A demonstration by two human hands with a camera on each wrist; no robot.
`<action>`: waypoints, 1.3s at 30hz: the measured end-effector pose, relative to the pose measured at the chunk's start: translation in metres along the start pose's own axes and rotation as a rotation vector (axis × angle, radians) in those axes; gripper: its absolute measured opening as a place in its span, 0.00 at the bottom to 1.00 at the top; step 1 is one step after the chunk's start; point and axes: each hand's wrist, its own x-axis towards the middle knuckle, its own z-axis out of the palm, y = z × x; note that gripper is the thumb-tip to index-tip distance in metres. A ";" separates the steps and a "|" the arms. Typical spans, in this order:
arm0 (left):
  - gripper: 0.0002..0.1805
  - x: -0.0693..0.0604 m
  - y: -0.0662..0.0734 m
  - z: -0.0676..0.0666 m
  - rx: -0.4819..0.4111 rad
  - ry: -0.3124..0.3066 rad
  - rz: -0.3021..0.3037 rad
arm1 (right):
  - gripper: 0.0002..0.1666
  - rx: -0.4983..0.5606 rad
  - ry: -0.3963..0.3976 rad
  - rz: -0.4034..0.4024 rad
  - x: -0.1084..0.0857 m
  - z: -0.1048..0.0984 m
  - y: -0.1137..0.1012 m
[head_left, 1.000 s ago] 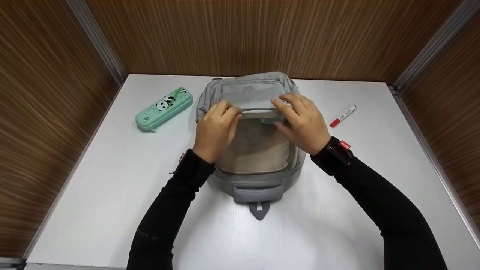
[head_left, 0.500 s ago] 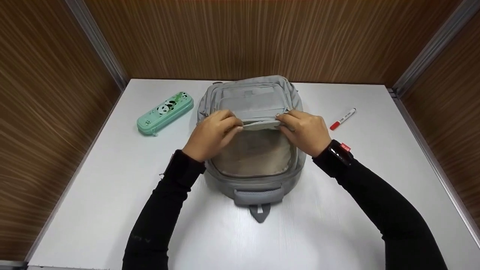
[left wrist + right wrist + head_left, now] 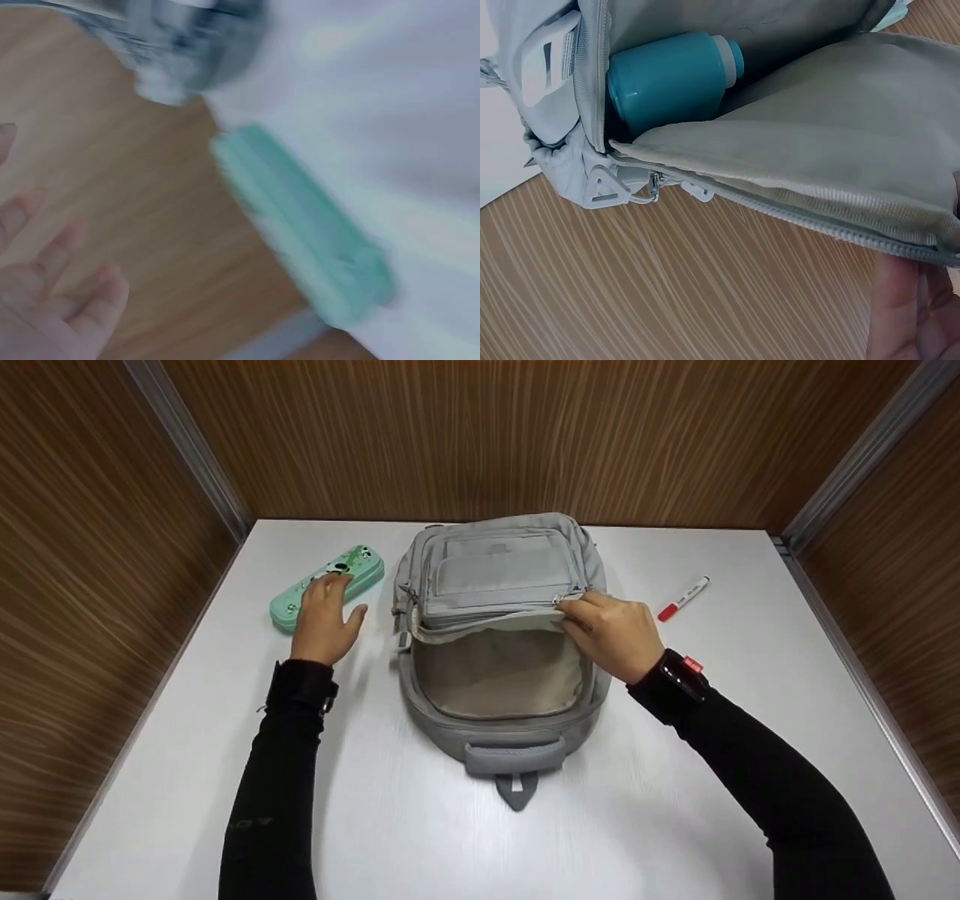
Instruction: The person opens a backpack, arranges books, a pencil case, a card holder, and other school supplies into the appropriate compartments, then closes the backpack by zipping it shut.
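Note:
A grey backpack (image 3: 510,566) lies on the white table with its main compartment unzipped. My right hand (image 3: 615,634) pinches the zippered edge of its front flap (image 3: 840,142) and holds it up. Inside the bag, the right wrist view reveals a teal bottle (image 3: 667,82) lying on its side. Over to the left, my left hand (image 3: 326,619) is at a mint green pencil case (image 3: 365,564) with panda pictures, covering part of it in the head view. Its fingers are spread and apart from the case (image 3: 300,217) in the blurred left wrist view.
A white marker with a red cap (image 3: 684,598) lies on the table (image 3: 420,840) right of the backpack. Wood-grain panels (image 3: 487,442) stand at the back and on both sides. The bag's top handle (image 3: 516,756) points toward me.
My left hand has let go of the flap and moved left to the pencil case. My right hand keeps its hold on the flap edge, which now sags on the left.

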 end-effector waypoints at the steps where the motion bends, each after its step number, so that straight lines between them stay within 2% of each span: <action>1: 0.29 -0.001 -0.008 0.002 0.009 -0.010 -0.036 | 0.07 0.001 0.002 0.003 -0.001 -0.001 -0.001; 8: 0.41 -0.011 -0.052 0.009 0.065 -0.110 -0.268 | 0.07 0.004 0.002 -0.016 -0.007 -0.001 -0.004; 14: 0.46 -0.015 -0.077 0.016 0.097 -0.163 -0.365 | 0.07 0.002 -0.023 -0.025 -0.009 0.000 -0.005; 20: 0.45 -0.014 -0.087 0.022 0.139 -0.243 -0.371 | 0.07 0.004 -0.037 -0.028 -0.008 -0.001 -0.005; 24: 0.44 -0.011 -0.089 0.022 0.162 -0.263 -0.357 | 0.07 0.008 -0.038 -0.023 -0.008 -0.002 -0.005; 28: 0.43 -0.011 -0.094 0.020 0.178 -0.260 -0.369 | 0.06 0.012 -0.049 -0.036 -0.007 -0.002 -0.006; 33: 0.42 -0.011 -0.097 0.024 0.189 -0.217 -0.368 | 0.06 0.017 -0.058 -0.038 -0.006 -0.002 -0.007; 39: 0.34 -0.007 -0.090 0.030 0.152 -0.075 -0.350 | 0.05 0.017 -0.060 -0.024 -0.006 -0.005 -0.005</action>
